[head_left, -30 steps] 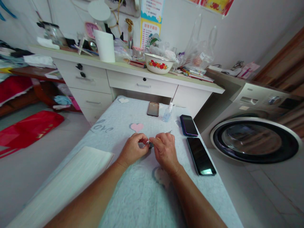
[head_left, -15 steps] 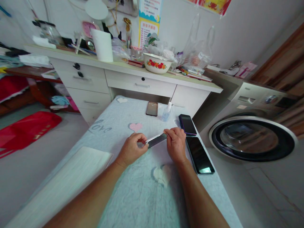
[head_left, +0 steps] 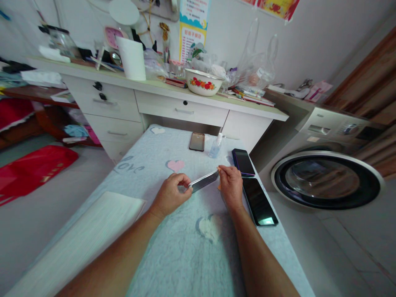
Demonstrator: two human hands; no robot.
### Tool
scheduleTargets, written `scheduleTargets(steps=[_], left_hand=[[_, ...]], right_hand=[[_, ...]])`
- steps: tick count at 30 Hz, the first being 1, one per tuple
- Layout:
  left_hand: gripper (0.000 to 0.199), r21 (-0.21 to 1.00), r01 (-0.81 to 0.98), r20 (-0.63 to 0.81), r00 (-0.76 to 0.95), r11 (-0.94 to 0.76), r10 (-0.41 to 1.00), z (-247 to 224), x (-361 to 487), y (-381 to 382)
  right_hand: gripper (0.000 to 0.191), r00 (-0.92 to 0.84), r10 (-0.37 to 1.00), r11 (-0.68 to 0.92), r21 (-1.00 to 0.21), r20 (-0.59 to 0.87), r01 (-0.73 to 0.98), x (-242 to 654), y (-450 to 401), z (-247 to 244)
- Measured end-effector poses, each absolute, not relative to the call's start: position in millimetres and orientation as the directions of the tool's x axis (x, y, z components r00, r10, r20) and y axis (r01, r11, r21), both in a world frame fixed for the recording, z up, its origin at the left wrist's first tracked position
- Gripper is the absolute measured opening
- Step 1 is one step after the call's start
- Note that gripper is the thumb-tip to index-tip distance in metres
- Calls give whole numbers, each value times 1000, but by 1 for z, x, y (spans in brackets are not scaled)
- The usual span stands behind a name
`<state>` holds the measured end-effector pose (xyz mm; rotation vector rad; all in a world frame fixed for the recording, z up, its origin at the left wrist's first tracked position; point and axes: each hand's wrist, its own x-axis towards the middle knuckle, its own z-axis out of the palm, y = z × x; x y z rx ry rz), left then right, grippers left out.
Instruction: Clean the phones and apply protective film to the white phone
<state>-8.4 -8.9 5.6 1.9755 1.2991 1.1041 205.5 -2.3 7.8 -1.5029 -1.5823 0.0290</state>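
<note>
Between my two hands a slim phone (head_left: 204, 181) with a pale metal edge is tilted above the bed-like table cover. My left hand (head_left: 173, 190) pinches its left end between thumb and fingers. At its right end, my right hand (head_left: 230, 185) is closed on a small orange cloth (head_left: 219, 187), mostly hidden by the fingers, and presses it against the phone's edge. Just right of that hand lie a large dark phone (head_left: 259, 202) and a smaller phone with a purple edge (head_left: 243, 162). Beyond stand a clear spray bottle (head_left: 215, 146) and a brown phone case (head_left: 197, 141).
A pale blue cloth (head_left: 182, 247) with heart prints covers the table. At the left edge is a folded whitish sheet (head_left: 83, 235). A drawer desk (head_left: 182, 105) stands behind, bearing a flowered bowl (head_left: 204, 82). On the right is a washing machine (head_left: 328, 177).
The phone's right end has lifted and its face has turned slightly. My right hand has shifted a little along that end, and more of the orange cloth shows.
</note>
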Motion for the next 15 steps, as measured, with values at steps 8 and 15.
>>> scheduleTargets(steps=[8,15], left_hand=[[5,768,496,352,202,-405,914,7,-8,-11],[5,762,503,359,196,-408,913,6,-8,-10]], right_hand=[[27,260,826,211,-703,500,679,213,3,-2],[28,237,902,110,-723,361,682,216,5,-7]])
